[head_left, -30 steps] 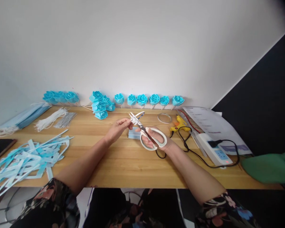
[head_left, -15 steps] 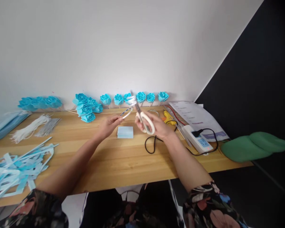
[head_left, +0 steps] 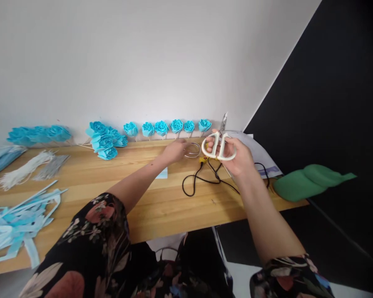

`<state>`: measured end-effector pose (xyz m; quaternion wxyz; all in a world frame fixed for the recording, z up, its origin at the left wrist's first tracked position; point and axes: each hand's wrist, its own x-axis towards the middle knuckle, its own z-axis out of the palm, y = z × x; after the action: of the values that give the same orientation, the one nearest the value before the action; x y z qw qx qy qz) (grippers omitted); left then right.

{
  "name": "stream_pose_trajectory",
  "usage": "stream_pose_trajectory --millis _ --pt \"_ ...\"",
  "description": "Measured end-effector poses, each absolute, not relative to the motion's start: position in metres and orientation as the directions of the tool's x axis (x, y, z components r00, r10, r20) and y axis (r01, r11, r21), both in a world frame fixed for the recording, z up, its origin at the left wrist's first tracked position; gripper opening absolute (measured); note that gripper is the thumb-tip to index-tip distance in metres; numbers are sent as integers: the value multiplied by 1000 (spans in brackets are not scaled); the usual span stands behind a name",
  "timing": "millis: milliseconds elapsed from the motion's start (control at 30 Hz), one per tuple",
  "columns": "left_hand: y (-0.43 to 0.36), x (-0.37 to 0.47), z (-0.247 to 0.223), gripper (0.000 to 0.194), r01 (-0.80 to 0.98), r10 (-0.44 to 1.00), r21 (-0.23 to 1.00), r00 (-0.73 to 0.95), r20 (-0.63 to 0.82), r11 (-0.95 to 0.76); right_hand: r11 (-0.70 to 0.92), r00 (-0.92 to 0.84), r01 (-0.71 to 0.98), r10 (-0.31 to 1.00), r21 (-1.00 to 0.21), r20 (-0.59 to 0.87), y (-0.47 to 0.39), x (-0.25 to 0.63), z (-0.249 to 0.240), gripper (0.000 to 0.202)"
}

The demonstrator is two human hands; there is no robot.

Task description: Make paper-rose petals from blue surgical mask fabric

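Note:
My right hand [head_left: 240,159] is closed round the scissors [head_left: 219,150], raised above the right part of the table. Their white handle loops face me and the metal blades point up towards the wall. My left hand [head_left: 174,151] is over the table's back middle, fingers curled down at the left edge of a thin white ring [head_left: 199,150]; its fingertips are mostly hidden. Beneath the left wrist a pale blue flat block [head_left: 162,174] is partly covered. A yellow glue gun [head_left: 203,159] lies behind the scissors, mostly hidden.
Blue flowers [head_left: 176,126] line the wall, with a bunch [head_left: 104,140] further left. White strands [head_left: 26,167], grey sticks [head_left: 52,167] and cut blue strips [head_left: 21,223] lie left. A black cord [head_left: 189,186], paper sheets [head_left: 261,159] and a green object [head_left: 304,182] are at right.
My left hand has moved right and down with the white ring towards the ring on the table. My right hand has carried the scissors right, turning the handles towards me. The view has shifted right.

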<state>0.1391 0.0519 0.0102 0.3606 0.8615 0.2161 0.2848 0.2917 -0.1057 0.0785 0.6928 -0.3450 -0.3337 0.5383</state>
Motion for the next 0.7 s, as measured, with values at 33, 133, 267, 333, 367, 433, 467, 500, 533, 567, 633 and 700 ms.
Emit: stream_pose_trajectory --millis 33,133,267,333,367,433,467,500,533,567,633,700 --pt "52 130 12 25 209 555 663 747 367 -719 133 175 -481 983 -867 54 -114 296 76 34" --pt "46 90 22 23 286 488 494 800 348 -821 -29 107 -357 992 -934 -72 -135 302 70 37" --pt "25 35 29 21 359 436 314 872 222 -879 -174 5 -225 984 -959 -180 -141 290 69 38" --pt "14 19 23 22 350 388 213 906 172 -912 -194 -28 -155 981 -969 -192 -133 276 71 36" --pt "9 14 18 24 354 379 162 911 164 -921 -190 -44 -117 982 -975 -186 -126 269 72 35" --pt "3 10 7 24 383 389 72 903 180 -921 -169 -77 -38 983 -985 -165 -111 253 72 32" --pt "1 11 1 23 400 400 42 896 193 -916 -158 -87 -7 984 -987 -157 -103 246 71 30" --pt "-1 13 -3 22 419 414 20 888 201 -908 -147 -89 16 985 -989 -147 -96 239 70 28" --pt "-2 15 -6 22 436 427 2 881 205 -900 -139 -82 23 987 -990 -140 -89 234 68 26" --pt "-2 16 -7 23 451 439 -13 876 201 -892 -126 -58 21 990 -992 -127 -83 229 66 23" --pt "-1 15 -7 23 481 467 -32 864 185 -876 -127 -21 26 992 -991 -128 -77 222 60 16" --pt "2 7 -5 22 520 507 -33 844 177 -854 -154 -27 62 987 -986 -156 -77 219 52 16"
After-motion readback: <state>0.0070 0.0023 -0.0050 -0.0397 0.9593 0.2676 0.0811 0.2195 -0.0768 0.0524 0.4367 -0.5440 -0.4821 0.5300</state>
